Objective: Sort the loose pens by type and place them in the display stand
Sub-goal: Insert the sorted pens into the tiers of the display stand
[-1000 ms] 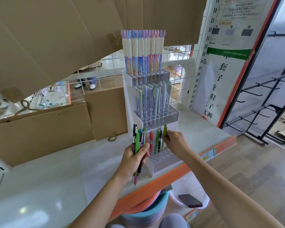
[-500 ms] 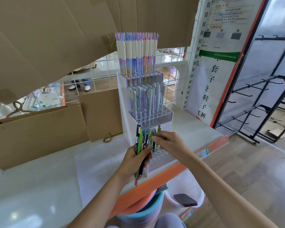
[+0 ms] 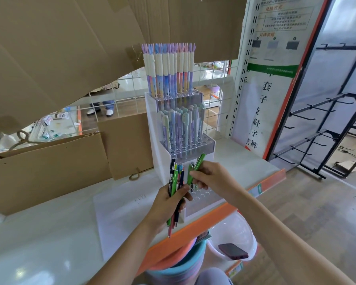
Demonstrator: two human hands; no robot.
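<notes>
A white three-tier display stand (image 3: 159, 153) stands on the shelf. Its top tier holds tall pastel pens (image 3: 169, 73) and its middle tier holds shorter pastel pens (image 3: 181, 126). The bottom tier (image 3: 203, 195) shows bare holes. My left hand (image 3: 169, 202) grips a bundle of mixed loose pens (image 3: 175, 182), green, black, blue and red, just left of the bottom tier. My right hand (image 3: 211, 177) pinches green pens (image 3: 195, 168), tilted, over the bottom tier's back rows.
Cardboard sheets (image 3: 49, 157) lean behind and left of the stand. The white shelf (image 3: 49, 233) has an orange front edge (image 3: 214, 219). Below it sit coloured buckets (image 3: 183, 264) and a white basin (image 3: 234, 231) holding a dark phone (image 3: 232, 251). A black hook rack (image 3: 327, 130) stands right.
My right hand has moved left from the stand's right side toward the bundle and now holds green pens tilted over the bottom tier. My left hand keeps its bundle in place.
</notes>
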